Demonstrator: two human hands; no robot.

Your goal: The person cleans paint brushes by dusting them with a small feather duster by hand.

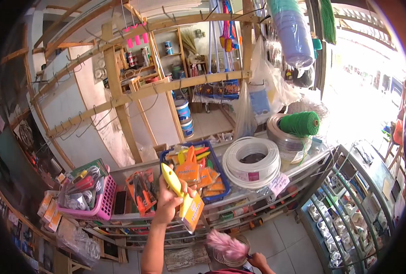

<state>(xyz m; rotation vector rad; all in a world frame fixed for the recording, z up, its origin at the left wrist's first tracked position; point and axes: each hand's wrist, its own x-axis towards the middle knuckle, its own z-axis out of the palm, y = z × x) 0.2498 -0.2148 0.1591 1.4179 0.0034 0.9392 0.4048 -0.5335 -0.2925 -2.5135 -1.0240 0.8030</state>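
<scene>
My left hand [168, 201] is closed around a yellow-handled tool [172, 179] with an orange and white label, held up in front of the counter. Just behind it sits a blue basket [224, 182] filled with orange-packaged tools and yellow and red handles. Low in the view, my right hand [257, 261] is closed on the dark handle of a pink feather duster [228, 245], whose fluffy head points left above the floor.
A pink basket [106, 201] of cables, a dark phone [120, 202] and orange-black tools [142, 192] lie along the counter's left. White cable coils [251, 162] and green twine [299, 123] stand right. A wooden hook rack [152, 89] spans above; a glass display case [349, 214] is at right.
</scene>
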